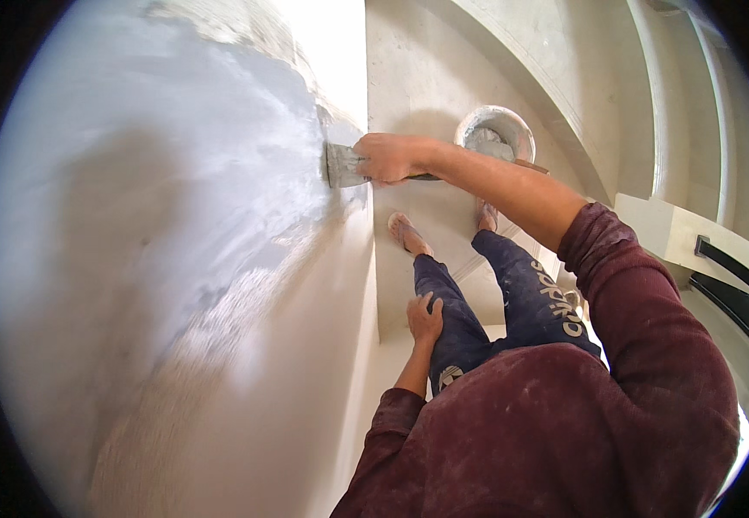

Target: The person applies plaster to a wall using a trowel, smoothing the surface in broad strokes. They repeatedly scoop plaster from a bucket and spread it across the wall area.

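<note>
My right hand (389,158) is closed around a putty knife, its wide, grey-smeared blade (342,166) held against the wall on the left. Wet grey plaster (219,129) covers much of the wall's upper part and ends in a ragged edge. Lower down, my left hand (425,318) lies on my left thigh with its fingers apart, holding nothing. Past my right forearm stands a white bucket (526,138) with grey plaster (488,143) in it. A brown handle-like piece (531,166) shows beside the bucket, partly hidden by the forearm.
Curved stair steps (651,112) rise at the far right. A pale ledge with a black handle-like bar (733,261) is by my right elbow. My feet (409,233) are on the light floor (400,302), close to the wall and bucket. A shadow falls across the wall.
</note>
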`<move>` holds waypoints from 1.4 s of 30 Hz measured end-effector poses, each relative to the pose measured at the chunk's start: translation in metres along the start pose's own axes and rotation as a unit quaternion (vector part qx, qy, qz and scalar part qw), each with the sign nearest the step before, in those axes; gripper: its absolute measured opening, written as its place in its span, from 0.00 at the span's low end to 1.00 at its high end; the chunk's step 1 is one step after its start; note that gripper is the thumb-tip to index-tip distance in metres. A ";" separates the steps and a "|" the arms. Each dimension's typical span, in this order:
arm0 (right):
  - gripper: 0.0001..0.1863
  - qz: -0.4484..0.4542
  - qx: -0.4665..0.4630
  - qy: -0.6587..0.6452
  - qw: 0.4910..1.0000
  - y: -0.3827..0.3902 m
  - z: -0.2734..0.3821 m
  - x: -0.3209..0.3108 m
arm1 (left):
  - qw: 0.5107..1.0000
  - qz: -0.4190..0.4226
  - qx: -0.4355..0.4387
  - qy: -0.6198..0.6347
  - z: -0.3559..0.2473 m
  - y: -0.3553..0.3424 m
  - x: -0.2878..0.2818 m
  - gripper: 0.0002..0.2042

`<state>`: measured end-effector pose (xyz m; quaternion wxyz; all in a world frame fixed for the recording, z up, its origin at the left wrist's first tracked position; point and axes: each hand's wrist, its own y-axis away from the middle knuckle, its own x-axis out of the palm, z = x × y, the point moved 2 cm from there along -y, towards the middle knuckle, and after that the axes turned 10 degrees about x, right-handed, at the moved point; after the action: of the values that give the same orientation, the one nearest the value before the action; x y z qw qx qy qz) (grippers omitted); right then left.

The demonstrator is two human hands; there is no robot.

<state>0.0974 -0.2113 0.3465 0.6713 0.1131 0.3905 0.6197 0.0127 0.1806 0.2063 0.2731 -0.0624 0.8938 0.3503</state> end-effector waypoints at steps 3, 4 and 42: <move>0.12 -0.040 -0.036 0.039 0.998 0.023 0.025 -0.012 | 0.999 0.015 0.023 0.033 0.000 0.014 -0.027 0.22; 0.12 -0.064 -0.059 0.048 0.995 0.034 0.032 -0.014 | 0.998 0.017 0.030 0.046 -0.002 0.019 -0.037 0.22; 0.33 0.010 -0.026 -0.311 0.950 0.065 0.018 0.077 | 0.443 -0.579 0.234 -0.644 -0.306 0.265 -0.409 0.26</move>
<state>0.0551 -0.1210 0.3701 0.7560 0.2869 0.1447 0.5703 0.1413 0.1435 0.7664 0.9136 -0.2555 0.2657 -0.1716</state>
